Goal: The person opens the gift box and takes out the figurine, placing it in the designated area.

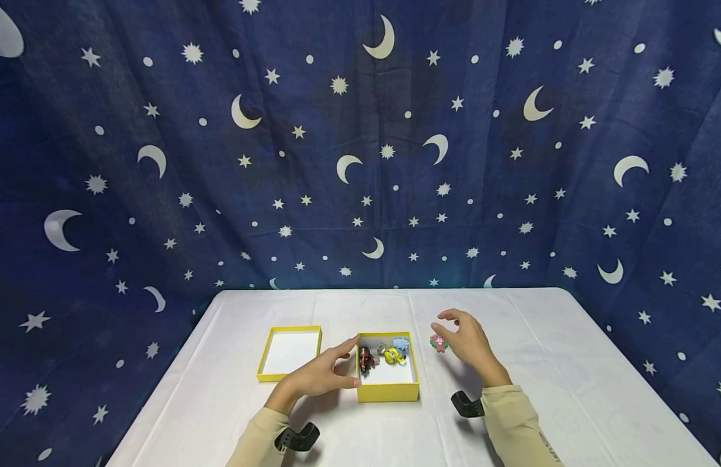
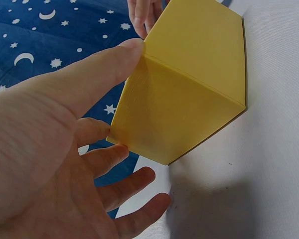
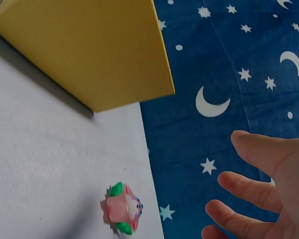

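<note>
A yellow open box (image 1: 389,393) with a white inside stands at the middle of the table. My left hand (image 1: 316,376) rests against its left side, thumb at the near corner and forefinger at the far one, the other fingers loosely spread. In the box lie a red-and-black figure (image 1: 366,360), a grey one (image 1: 378,354), a yellow one (image 1: 393,355) and a light blue one (image 1: 401,344). Right of the box, a small pink figure with green parts (image 3: 118,208) lies on the table. My right hand (image 1: 470,340) hovers beside it, fingers apart and holding nothing.
The yellow-rimmed lid (image 1: 270,377) lies with its white inside up, left of the box and beyond my left forearm. A white cloth (image 1: 570,402) covers the table. Behind it hangs a dark blue curtain (image 1: 313,259) with moons and stars.
</note>
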